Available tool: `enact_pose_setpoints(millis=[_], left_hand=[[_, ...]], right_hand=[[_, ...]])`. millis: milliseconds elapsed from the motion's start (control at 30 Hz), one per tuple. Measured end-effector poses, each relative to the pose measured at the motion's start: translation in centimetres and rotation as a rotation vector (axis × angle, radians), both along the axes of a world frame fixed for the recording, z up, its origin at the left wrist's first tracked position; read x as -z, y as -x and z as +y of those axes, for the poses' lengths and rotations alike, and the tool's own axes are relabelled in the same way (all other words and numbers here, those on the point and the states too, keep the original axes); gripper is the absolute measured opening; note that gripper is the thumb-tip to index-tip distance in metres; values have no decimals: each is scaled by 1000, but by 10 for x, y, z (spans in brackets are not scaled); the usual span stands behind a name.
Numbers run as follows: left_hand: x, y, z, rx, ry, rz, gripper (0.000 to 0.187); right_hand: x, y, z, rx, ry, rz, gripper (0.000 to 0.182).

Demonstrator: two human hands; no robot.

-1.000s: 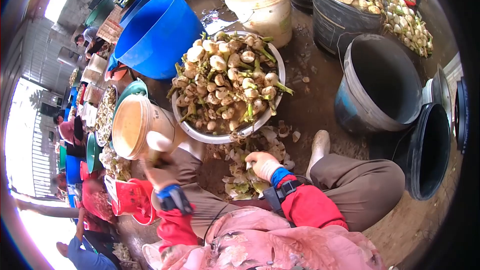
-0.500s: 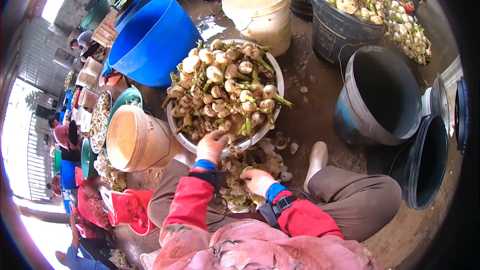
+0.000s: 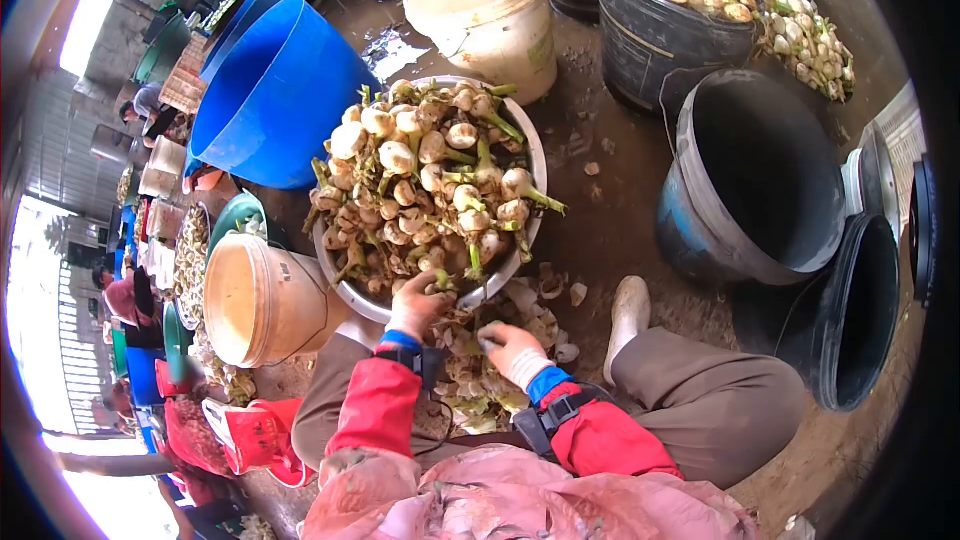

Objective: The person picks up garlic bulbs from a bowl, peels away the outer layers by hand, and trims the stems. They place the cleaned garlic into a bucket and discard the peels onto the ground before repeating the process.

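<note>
A wide pale basin [image 3: 536, 175] in front of me is heaped with dirty garlic bulbs [image 3: 397, 157], many with green stalks. At its near rim, my left hand [image 3: 418, 308] has its fingers curled round a garlic bulb with a greenish stalk [image 3: 441, 281], mostly hidden by the fingers. My right hand [image 3: 513, 352] is closed, lower and to the right, above a pile of peelings and trimmed leaves [image 3: 475, 392] between my legs. Something small and dark grey shows at its thumb, too small to name. Both wrists wear black straps over red sleeves.
A blue tub [image 3: 285, 90], a white bucket [image 3: 490, 20] and a cream bucket [image 3: 262, 300] surround the basin. Right of it stand a dark bucket [image 3: 755, 175] and a black tub [image 3: 860, 315]. A black tub of garlic [image 3: 670, 50] stands behind. Other people sit at far left.
My left hand has moved slightly up to the basin's near rim, with its fingers now on a bulb. My right hand stays over the peelings, turned a little. The camera view has shifted slightly.
</note>
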State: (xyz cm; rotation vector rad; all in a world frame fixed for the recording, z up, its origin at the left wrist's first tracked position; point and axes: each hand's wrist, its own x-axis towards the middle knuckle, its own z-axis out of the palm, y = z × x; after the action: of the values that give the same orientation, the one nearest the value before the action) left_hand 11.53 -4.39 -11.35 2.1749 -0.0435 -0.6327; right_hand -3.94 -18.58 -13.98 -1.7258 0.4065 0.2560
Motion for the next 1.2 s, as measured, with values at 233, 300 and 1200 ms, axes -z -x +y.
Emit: enact_pose_setpoints(millis=[233, 300, 1200], left_hand=[[-96, 97, -2, -251, 648, 527, 34], [-102, 111, 0, -152, 545, 483, 53], [-107, 144, 11, -635, 1217, 592, 45]], right_hand=[[-55, -8, -4, 279, -511, -233, 34], [-61, -4, 0, 127, -474, -229, 38], [-99, 8, -14, 88, -979, -230, 50]])
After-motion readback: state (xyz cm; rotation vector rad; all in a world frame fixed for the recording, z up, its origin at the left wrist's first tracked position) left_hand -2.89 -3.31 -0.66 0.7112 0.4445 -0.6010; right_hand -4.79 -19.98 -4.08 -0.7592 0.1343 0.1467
